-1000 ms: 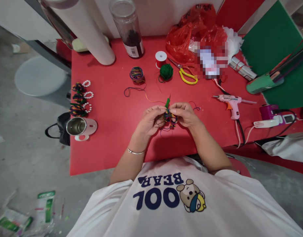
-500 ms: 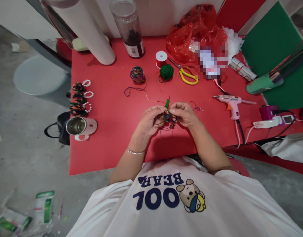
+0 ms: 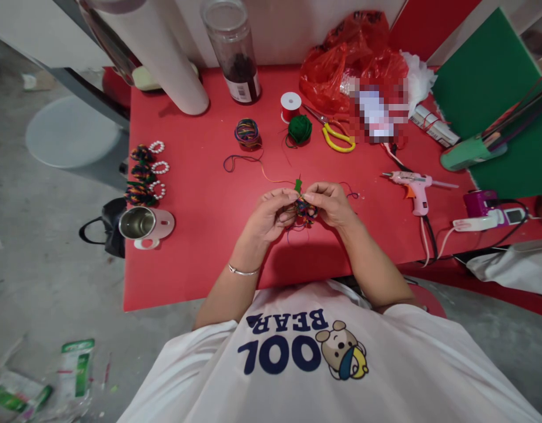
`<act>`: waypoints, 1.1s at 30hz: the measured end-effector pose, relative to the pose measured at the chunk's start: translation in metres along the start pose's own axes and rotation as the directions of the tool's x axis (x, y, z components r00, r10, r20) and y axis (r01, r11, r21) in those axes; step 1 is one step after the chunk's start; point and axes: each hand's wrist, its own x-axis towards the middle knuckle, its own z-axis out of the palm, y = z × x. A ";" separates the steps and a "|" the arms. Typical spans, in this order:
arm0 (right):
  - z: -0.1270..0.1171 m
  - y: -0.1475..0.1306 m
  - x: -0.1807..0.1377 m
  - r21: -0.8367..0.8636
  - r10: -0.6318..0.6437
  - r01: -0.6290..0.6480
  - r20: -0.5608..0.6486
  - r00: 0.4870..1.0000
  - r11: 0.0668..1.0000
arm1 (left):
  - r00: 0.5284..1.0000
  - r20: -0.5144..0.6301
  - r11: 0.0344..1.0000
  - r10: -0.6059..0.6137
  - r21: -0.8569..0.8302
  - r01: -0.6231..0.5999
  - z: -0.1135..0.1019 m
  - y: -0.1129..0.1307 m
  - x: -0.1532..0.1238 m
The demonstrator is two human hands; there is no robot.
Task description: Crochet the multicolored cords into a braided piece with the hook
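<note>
Both hands meet over the red table around a small multicoloured yarn piece (image 3: 307, 210) with a green strip (image 3: 298, 185) sticking up from it. My left hand (image 3: 275, 212) pinches its left side between thumb and fingers. On the right side, my right hand (image 3: 329, 202) grips it with thumb and forefinger. A thin strand of yarn (image 3: 271, 178) runs from this piece towards a variegated yarn ball (image 3: 247, 134). Loose yarn ends hang below the fingers. The fingertips partly hide where the green strip joins the yarn.
Beyond my hands are a green yarn ball (image 3: 300, 129), a ribbon spool (image 3: 291, 106) and yellow-handled pliers (image 3: 338, 138). A pink glue gun (image 3: 417, 188) with cables lies right. Left are a mug (image 3: 146, 225), yarn pieces (image 3: 141, 171) and pearl rings (image 3: 160, 168). A red bag (image 3: 328, 76) sits behind.
The view has shifted very slightly. Both hands keep their grip on the yarn piece, and the green strip above it looks a little shorter and tilted differently.
</note>
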 end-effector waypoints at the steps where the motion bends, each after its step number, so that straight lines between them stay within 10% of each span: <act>1: 0.000 0.001 0.000 -0.009 -0.004 0.004 0.004 1.000 1.000 | 1.000 -0.005 1.000 -0.006 0.002 0.006 0.000 0.000 0.000; 33: -0.004 0.006 0.000 -0.044 -0.093 0.094 0.021 0.995 0.995 | 0.999 -0.026 1.000 0.029 0.004 -0.029 -0.001 0.000 0.000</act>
